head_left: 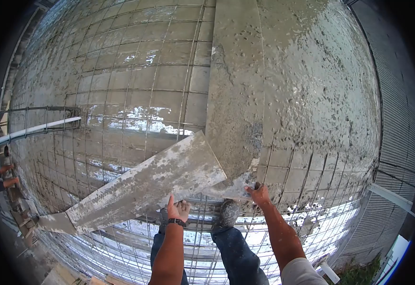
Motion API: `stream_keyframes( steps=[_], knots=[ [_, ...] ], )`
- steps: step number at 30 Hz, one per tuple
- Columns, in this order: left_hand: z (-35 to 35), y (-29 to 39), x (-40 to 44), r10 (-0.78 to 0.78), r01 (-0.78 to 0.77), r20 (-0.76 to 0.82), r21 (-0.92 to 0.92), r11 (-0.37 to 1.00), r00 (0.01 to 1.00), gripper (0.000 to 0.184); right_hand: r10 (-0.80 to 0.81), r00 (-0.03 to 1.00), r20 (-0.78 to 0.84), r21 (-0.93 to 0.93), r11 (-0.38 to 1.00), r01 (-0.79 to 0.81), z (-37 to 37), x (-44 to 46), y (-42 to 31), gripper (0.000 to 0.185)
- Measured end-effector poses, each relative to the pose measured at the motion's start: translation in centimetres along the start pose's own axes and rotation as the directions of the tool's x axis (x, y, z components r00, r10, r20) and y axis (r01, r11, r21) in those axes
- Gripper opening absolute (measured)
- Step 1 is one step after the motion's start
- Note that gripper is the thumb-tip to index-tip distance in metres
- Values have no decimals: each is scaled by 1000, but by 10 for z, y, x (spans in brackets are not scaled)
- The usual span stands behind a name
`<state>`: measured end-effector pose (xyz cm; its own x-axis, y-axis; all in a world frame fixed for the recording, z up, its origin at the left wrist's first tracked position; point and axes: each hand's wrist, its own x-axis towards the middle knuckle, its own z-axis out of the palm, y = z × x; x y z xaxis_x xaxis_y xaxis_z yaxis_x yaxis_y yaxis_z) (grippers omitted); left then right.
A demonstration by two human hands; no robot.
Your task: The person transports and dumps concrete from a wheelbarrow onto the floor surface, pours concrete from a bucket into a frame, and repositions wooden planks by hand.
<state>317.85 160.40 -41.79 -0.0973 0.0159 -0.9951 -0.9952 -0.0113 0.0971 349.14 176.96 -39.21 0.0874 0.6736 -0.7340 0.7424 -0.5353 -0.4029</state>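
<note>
A long cement-smeared board (pixel 145 185) lies slantwise over the steel mesh, from the lower left to the middle. My left hand (pixel 178 209), with a dark watch at the wrist, is at its near edge; the thumb points up and the grip is partly hidden. A second board (pixel 236 95) runs away from me, coated in wet concrete. At its near end is my right hand (pixel 258 194), its fingers closed on the board's edge.
Wet concrete (pixel 321 80) covers the right side. Steel mesh (pixel 126 90) spreads on the left and under my boots (pixel 226 214). A white pipe (pixel 36 129) in a rebar cage juts in at left. Another person (pixel 0 181) is at the far left edge. Corrugated sheeting (pixel 400 109) borders the right.
</note>
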Motion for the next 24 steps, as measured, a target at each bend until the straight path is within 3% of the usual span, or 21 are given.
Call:
stream_keyframes(
  steps=[5,7,9,10,11,13,15,17,19,22,24],
  knots=[
    [-1,13,-29,-83,84,22,-60,995,996,60,-65,962,-264,-276,961,-11,-156,-72,-31,50],
    [-4,16,-38,-73,72,76,14,997,994,55,-235,881,-411,-399,915,58,-227,-102,-55,44],
    [-10,20,-53,-58,44,101,141,989,993,51,-184,885,-428,-431,902,-21,-288,-146,-128,44],
    [-11,23,-62,-42,17,103,229,973,994,49,-406,757,-512,-555,829,69,-310,-151,-119,49],
    [-11,24,-70,-22,-14,111,316,949,994,47,-437,742,-508,-548,829,113,-326,-161,-134,52],
    [-15,21,-88,-34,-37,128,510,860,991,42,-476,750,-460,-619,777,115,-333,-193,-191,49],
    [-12,11,-108,-31,-67,127,700,711,991,42,-380,861,-337,-592,797,120,-321,-221,-243,42],
    [-4,-9,-139,-154,-30,181,736,676,971,43,-632,725,-272,-616,694,374,-286,-230,-254,32],
    [26,-29,-202,-303,-18,290,749,662,908,46,-479,864,-156,-579,753,313,-249,-245,-276,35],
    [57,-61,-260,-503,73,371,745,663,781,62,-564,813,-143,-567,720,400,-193,-254,-290,42],
    [68,-77,-277,-560,137,398,715,685,726,71,-465,872,-156,-551,773,314,-169,-266,-314,45]
  ],
)
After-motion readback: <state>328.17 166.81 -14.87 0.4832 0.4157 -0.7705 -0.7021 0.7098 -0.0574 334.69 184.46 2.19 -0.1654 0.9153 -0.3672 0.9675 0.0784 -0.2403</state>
